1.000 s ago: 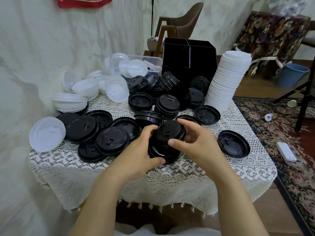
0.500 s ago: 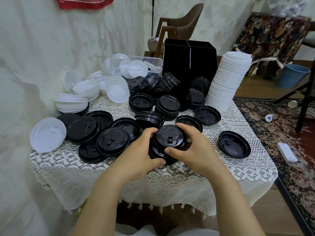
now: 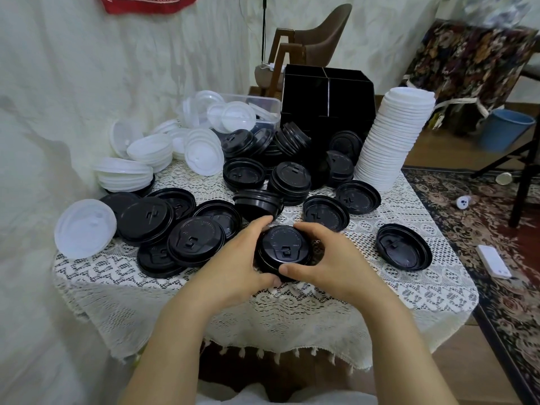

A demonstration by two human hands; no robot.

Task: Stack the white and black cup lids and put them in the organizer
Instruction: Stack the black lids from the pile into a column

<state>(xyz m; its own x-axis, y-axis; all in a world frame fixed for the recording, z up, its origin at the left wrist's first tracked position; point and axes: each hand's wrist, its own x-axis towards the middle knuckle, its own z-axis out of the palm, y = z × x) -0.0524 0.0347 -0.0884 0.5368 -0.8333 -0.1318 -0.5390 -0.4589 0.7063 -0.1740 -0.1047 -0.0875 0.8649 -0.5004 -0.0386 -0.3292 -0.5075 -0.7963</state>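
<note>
Both grips on one black lid stack, near the front of the counter.

Your left grip (image 3: 233,258) and right grip (image 3: 336,261) curl round a short black lid stack (image 3: 283,249) from either side, thumbs close together at its near rim, fingers wrapped over the far rim. The stack sits low at the lace-covered counter (image 3: 365,287); your hands hide whether it touches. Loose black lids (image 3: 193,241) overlap just to the left; a single black lid (image 3: 403,251) lies apart on the right. The black organizer (image 3: 327,95) stands at the far end, a tall white lid stack (image 3: 391,141) just beside its right wall. More white lids (image 3: 146,147) heap at far left, some in a clear tub (image 3: 263,106).
</note>
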